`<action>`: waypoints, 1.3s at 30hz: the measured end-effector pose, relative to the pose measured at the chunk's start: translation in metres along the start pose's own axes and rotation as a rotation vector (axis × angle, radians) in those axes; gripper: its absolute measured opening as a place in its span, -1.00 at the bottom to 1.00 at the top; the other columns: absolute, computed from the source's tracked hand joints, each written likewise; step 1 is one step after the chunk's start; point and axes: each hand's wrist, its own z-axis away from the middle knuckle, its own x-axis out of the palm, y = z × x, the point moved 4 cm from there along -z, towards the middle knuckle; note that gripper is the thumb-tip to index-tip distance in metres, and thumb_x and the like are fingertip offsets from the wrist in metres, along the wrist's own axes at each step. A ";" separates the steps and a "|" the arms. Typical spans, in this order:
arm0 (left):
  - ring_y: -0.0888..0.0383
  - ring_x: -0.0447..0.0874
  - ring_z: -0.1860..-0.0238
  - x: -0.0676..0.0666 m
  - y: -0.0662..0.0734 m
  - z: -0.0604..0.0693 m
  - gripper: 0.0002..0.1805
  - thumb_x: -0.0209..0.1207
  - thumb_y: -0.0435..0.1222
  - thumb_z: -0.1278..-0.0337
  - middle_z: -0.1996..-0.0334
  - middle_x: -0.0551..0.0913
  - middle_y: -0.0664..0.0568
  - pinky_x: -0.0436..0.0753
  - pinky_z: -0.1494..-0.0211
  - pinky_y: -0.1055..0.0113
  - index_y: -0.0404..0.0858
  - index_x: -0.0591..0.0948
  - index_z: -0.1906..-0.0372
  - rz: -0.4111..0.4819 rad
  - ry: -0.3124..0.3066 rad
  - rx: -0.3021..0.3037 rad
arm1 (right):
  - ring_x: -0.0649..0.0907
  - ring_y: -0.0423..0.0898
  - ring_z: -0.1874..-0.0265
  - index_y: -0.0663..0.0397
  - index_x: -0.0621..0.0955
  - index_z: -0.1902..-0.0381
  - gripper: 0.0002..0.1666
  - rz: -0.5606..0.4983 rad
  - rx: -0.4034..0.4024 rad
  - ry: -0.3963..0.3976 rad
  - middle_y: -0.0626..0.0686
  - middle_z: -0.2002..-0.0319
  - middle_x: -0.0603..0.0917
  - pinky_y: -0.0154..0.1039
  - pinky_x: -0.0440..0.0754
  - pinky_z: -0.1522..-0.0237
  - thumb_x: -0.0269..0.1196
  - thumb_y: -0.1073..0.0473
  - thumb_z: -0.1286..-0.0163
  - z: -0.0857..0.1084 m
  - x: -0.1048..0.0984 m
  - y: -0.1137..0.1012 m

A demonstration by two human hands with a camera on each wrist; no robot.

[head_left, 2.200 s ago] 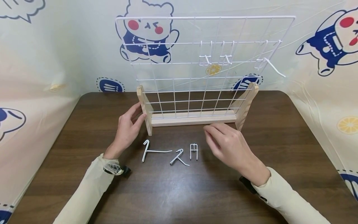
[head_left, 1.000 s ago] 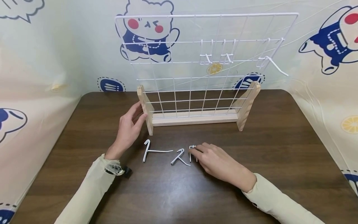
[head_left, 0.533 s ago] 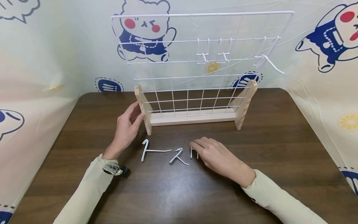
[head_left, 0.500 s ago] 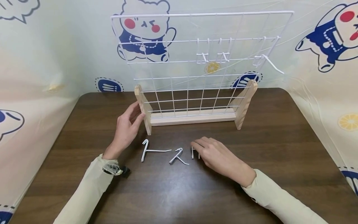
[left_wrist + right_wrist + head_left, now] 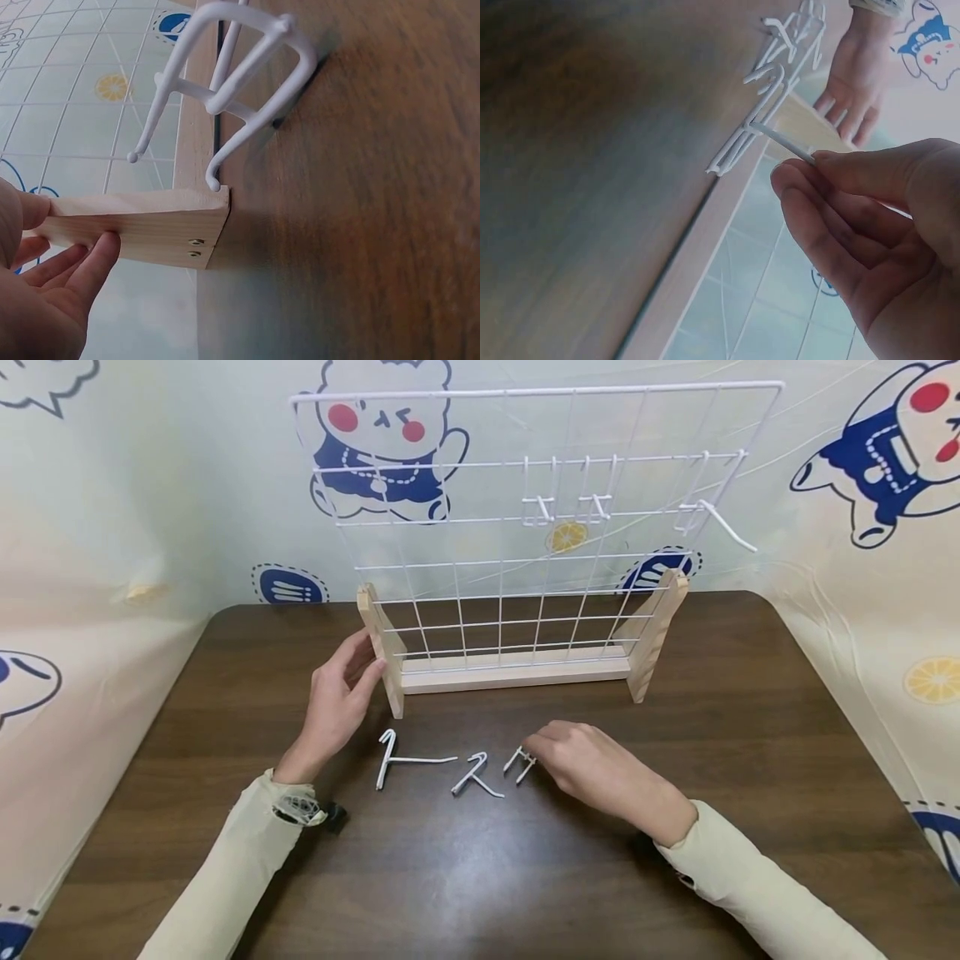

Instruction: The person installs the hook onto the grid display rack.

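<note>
My left hand (image 5: 333, 706) holds the left wooden side panel (image 5: 382, 652) of a white wire grid rack (image 5: 510, 627). In the left wrist view its fingertips lie against the panel's outer face. My right hand (image 5: 600, 768) pinches a small white wire hook (image 5: 520, 764) by its prong between thumb and fingers. In the right wrist view this hook (image 5: 742, 139) reaches out from the fingertips with its frame tilted. To its left on the table lie a short hook (image 5: 476, 775) and a long-pronged hook (image 5: 412, 760).
Several white hooks hang on the grid's upper right, among them two short ones (image 5: 542, 508) and one with a long prong (image 5: 726, 525) jutting forward. The rack stands towards the back of the brown wooden table (image 5: 450, 877). A printed curtain (image 5: 150, 485) surrounds it.
The right hand has come left and down to the rightmost hook, taken hold of it and turned it at a slant. The left hand stays on the rack's side panel.
</note>
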 end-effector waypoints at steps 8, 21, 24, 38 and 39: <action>-0.17 0.56 -0.22 -0.001 0.001 0.001 -0.51 0.14 -0.52 -0.33 -0.21 0.53 -0.39 0.56 -0.17 0.04 -0.46 0.42 -0.33 0.003 -0.005 -0.002 | 0.69 -0.14 0.37 0.22 0.70 0.20 -0.82 -0.030 0.054 0.006 0.03 0.36 0.70 -0.25 0.71 0.33 0.28 0.48 -0.27 0.001 -0.011 0.011; -0.03 0.56 -0.23 0.002 -0.037 -0.002 -0.47 0.17 -0.41 -0.36 -0.25 0.55 -0.19 0.57 -0.16 0.01 -0.26 0.42 -0.40 -0.016 0.002 0.001 | 0.72 -0.13 0.35 0.23 0.71 0.17 -0.83 -0.029 0.081 0.003 0.05 0.33 0.73 -0.24 0.73 0.28 0.27 0.45 -0.30 0.002 -0.015 0.016; -0.03 0.56 -0.23 0.002 -0.039 -0.002 -0.48 0.17 -0.38 -0.37 -0.25 0.56 -0.17 0.57 -0.17 0.03 -0.23 0.43 -0.39 -0.007 0.004 0.010 | 0.71 -0.15 0.38 0.22 0.71 0.20 -0.85 -0.018 0.084 0.006 0.02 0.37 0.71 -0.25 0.72 0.32 0.29 0.44 -0.29 0.002 -0.017 0.016; -0.03 0.56 -0.23 0.003 -0.038 0.000 -0.50 0.16 -0.39 -0.38 -0.23 0.57 -0.21 0.57 -0.16 0.07 -0.27 0.44 -0.37 -0.019 0.010 0.015 | 0.72 -0.15 0.40 0.21 0.72 0.22 -0.89 -0.013 0.121 0.005 0.01 0.38 0.73 -0.23 0.73 0.31 0.33 0.38 -0.29 0.002 -0.022 0.018; -0.04 0.56 -0.23 0.004 -0.037 -0.001 -0.50 0.16 -0.39 -0.38 -0.23 0.57 -0.21 0.58 -0.16 0.07 -0.27 0.44 -0.38 -0.019 0.008 0.015 | 0.72 -0.16 0.42 0.21 0.72 0.23 -0.90 -0.010 0.119 0.012 0.01 0.39 0.73 -0.23 0.72 0.32 0.33 0.38 -0.30 0.003 -0.023 0.019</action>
